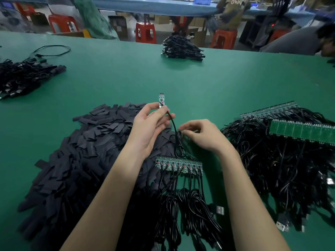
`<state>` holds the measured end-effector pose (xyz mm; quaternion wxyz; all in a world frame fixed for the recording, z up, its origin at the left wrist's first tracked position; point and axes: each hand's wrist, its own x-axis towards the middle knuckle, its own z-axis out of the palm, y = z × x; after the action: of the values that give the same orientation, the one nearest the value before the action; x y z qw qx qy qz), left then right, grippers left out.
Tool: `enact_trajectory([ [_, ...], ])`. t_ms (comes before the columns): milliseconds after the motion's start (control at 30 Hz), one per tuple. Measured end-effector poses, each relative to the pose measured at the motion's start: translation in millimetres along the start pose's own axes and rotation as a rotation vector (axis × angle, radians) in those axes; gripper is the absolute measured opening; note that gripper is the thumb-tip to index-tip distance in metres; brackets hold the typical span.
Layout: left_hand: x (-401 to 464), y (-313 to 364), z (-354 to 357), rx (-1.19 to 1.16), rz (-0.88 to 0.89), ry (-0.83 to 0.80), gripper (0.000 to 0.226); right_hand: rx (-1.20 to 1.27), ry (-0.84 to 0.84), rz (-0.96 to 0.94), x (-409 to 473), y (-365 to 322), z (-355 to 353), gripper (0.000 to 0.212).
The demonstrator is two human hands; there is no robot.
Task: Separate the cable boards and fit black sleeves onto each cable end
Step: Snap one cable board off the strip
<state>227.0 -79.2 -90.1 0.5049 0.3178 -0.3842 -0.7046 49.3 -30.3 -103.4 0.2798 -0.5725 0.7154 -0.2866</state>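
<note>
My left hand (150, 124) pinches a single small green board (161, 100), held upright above the pile of flat black sleeves (81, 151). Its black cable (175, 129) curves down from the board to a coil. My right hand (201, 134) has its fingers curled at that coil and seems to pinch the cable. Below my hands lies a strip of joined boards (178, 164) with several cables (183, 205) trailing toward me.
On the right sits a heap of cables (281, 160) with more board strips (301, 132). Bundles of finished cables lie at far left (23, 77) and at the table's far edge (181, 48). Red stools (146, 32) and a person's dark shape (299, 40) are beyond the green table (199, 84).
</note>
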Motion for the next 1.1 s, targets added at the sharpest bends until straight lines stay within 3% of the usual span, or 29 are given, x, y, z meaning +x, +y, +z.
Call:
enact_trajectory([
  [200, -1, -5, 1, -0.027, -0.016, -0.043, 0.006, -0.129, -0.066, -0.098, -2, -8, 10, 0.022],
  [400, -2, -7, 2, -0.043, -0.047, -0.065, 0.005, -0.19, -0.003, -0.081, -4, -15, 13, 0.025],
  [567, -2, -6, 4, 0.002, -0.034, -0.106, 0.007, -0.189, 0.111, -0.022, -6, -18, 1, 0.01],
  [700, -5, -5, 5, -0.004, -0.066, -0.164, 0.007, 0.051, 0.321, 0.026, -9, -21, -9, 0.005],
  [800, -6, -5, 6, -0.08, -0.117, -0.154, 0.009, 0.296, 0.372, 0.047, -13, -27, -14, 0.006],
  [967, 0, -8, 3, -0.17, -0.197, -0.127, 0.007, 0.73, 0.315, 0.005, -14, -43, -16, 0.023],
  [1100, 2, -12, 2, -0.195, -0.191, -0.115, 0.013, 0.948, 0.207, -0.041, -12, -44, -14, 0.021],
])
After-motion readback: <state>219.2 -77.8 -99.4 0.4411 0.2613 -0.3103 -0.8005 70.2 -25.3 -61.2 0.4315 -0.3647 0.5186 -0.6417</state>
